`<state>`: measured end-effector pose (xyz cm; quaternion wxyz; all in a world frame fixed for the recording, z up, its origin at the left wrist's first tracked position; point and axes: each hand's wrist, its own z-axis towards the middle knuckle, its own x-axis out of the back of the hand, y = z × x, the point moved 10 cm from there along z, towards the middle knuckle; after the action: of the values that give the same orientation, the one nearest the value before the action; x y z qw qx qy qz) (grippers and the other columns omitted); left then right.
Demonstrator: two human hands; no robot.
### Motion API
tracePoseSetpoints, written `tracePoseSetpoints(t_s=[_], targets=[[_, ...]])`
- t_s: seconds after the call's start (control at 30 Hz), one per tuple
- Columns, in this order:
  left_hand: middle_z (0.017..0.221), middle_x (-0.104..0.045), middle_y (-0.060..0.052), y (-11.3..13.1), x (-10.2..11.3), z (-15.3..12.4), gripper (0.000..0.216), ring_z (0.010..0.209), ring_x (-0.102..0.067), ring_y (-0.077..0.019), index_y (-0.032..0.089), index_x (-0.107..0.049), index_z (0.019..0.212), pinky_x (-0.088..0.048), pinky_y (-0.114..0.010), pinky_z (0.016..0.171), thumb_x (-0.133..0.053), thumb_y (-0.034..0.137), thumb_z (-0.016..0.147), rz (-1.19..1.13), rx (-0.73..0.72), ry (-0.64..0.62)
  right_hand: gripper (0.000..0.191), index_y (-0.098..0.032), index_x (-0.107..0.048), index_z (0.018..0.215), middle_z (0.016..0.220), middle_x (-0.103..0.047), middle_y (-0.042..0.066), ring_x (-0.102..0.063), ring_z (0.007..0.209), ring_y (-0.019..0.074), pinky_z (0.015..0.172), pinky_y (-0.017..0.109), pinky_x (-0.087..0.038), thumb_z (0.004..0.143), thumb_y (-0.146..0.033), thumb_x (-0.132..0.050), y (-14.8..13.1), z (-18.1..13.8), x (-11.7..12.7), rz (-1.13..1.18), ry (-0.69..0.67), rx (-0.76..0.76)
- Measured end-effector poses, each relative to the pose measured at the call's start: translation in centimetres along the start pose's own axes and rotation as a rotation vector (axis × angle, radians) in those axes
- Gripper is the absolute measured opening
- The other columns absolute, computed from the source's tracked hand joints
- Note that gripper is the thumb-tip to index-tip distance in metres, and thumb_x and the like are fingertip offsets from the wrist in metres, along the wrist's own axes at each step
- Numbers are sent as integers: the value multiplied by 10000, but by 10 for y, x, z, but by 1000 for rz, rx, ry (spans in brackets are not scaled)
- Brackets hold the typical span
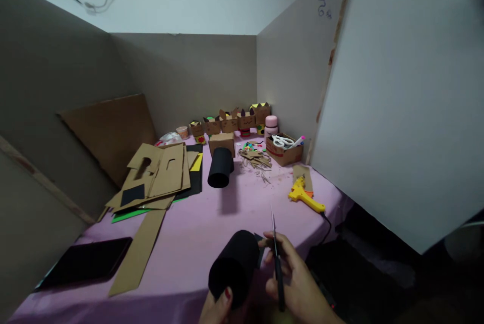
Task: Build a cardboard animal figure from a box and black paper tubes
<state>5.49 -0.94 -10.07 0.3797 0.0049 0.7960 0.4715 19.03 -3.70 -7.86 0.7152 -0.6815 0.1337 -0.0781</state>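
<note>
Near the front edge, my left hand (217, 308) grips a black paper tube (244, 248), its thumb at the open near end. A small dark flap (260, 251) shows at the tube's right side. My right hand (289, 276) holds a black-handled cutting tool (278, 268) with a thin, pointed blade directed upward; seen edge-on, I cannot tell whether it is scissors or a knife. The right fingertips reach to the flap. Farther back, another black tube (220, 167) sits against a small cardboard box (222, 141).
Cardboard pieces (170, 170) are stacked at left, beside a long strip (139, 253) and a black tablet-like slab (86, 263). At right lies a yellow glue gun (304, 197), its cord running off the edge. Behind stand a box of scissors and pens (285, 153) and decorated cardboard boxes (229, 123).
</note>
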Motion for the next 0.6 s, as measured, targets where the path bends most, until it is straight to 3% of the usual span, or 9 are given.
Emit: tracePoseSetpoints(t_s=[0.1, 0.23, 0.33, 0.43, 0.53, 0.6], targets=[[1178, -669, -130, -7, -3, 3, 954, 1207, -517, -424, 249, -453, 1372, -429, -516, 990, -817, 567, 550, 5, -13, -11, 839, -305, -446, 1308, 1079, -560, 47, -518, 624, 117, 600, 274, -461, 555, -277, -812, 1, -3, -7, 53, -7, -74], [1210, -643, -125, -12, -5, 6, 920, 1187, -539, -395, 278, -471, 1348, -401, -496, 1006, -830, 551, 546, 32, -99, -76, 833, -266, -466, 1297, 1087, -563, 68, -536, 654, 137, 685, 317, -469, 556, -396, -823, -7, -6, -11, 77, -43, -69], [1248, -619, -106, -13, 7, 12, 937, 1235, -495, -383, 302, -469, 1341, -359, -475, 1044, -821, 590, 522, 47, -143, -98, 827, -268, -472, 1289, 1079, -564, 68, -549, 682, 152, 693, 317, -462, 566, -482, -812, -11, -6, -9, 81, -62, -57], [1328, -559, -97, -2, 21, 20, 1054, 1298, -413, -391, 315, -420, 1371, -316, -469, 1073, -790, 686, 457, 53, -206, -112, 827, -270, -449, 1305, 960, -588, 39, -538, 652, 145, 647, 294, -454, 595, -519, -791, -14, -6, -11, 81, -137, -57], [1413, -470, -108, 22, 18, 18, 1215, 1353, -316, -406, 328, -377, 1393, -276, -481, 1089, -834, 674, 322, 105, -271, -151, 799, -251, -467, 1288, 899, -605, 27, -550, 670, 155, 658, 296, -458, 608, -536, -775, -20, -7, -17, 37, -240, -33], [1443, -417, -139, 35, 3, 10, 1127, 1353, -319, -400, 306, -320, 1431, -249, -518, 1091, -811, 643, 474, 247, -274, -194, 792, -242, -481, 1276, 928, -620, 38, -571, 717, 174, 686, 309, -466, 601, -533, -775, -23, -8, -22, 0, -297, -13]])
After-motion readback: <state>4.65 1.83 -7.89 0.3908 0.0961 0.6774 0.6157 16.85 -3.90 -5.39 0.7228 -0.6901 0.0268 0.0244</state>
